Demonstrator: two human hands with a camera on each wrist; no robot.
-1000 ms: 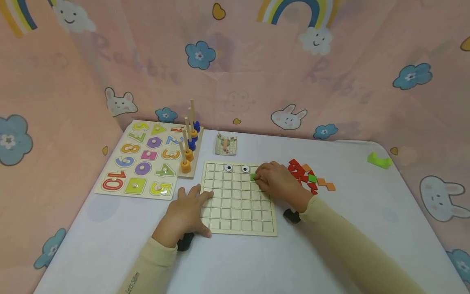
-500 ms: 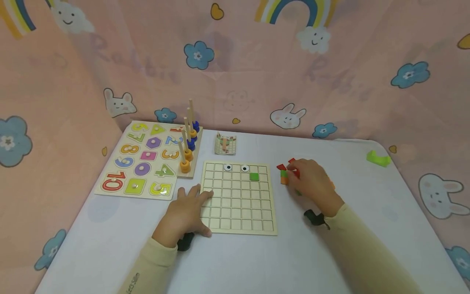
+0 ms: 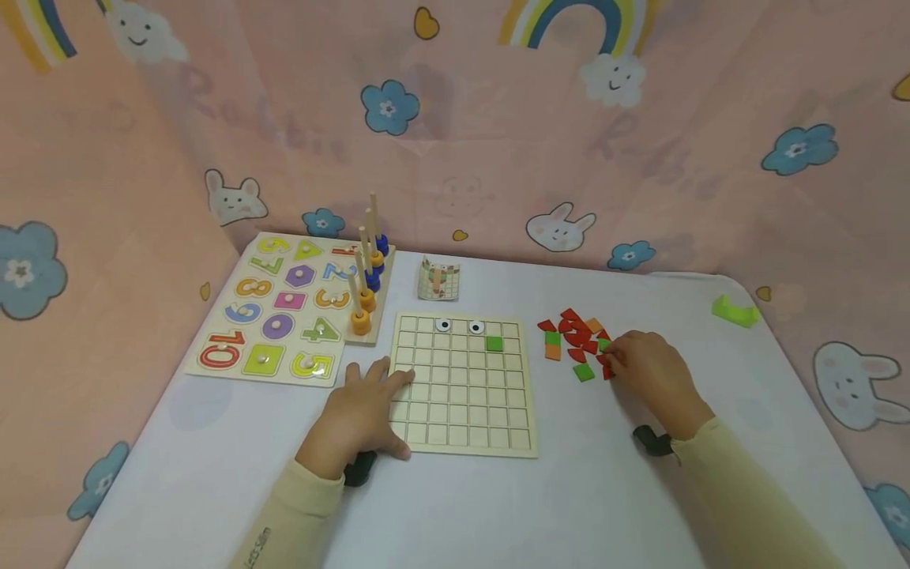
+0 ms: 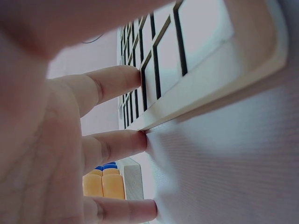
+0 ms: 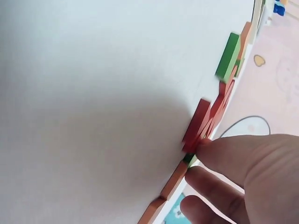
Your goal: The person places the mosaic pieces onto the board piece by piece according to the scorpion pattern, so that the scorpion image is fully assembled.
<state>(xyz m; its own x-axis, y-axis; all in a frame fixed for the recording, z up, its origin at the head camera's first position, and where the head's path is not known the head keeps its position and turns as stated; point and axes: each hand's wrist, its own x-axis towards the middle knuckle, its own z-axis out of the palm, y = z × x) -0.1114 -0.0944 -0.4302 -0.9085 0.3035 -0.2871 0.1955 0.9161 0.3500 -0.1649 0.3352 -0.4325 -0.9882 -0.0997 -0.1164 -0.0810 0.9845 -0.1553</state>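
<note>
OK so from my end, the right hand [image 3: 657,383] has let go of the green square [image 3: 494,344], which now sits in a cell around one o'clock on the grid board [image 3: 458,411], and it's gone over to the four o'clock side of the tile heap [image 3: 574,339], itself about two o'clock of the board. Thumb and forefinger are close together on the pieces there, but I can't tell if they're pinching one. The left hand [image 3: 359,415] hasn't budged: fingers spread, steadying the nine o'clock edge. I'd call it early days: just that square plus two eye pieces [image 3: 476,326] at twelve o'clock.
</note>
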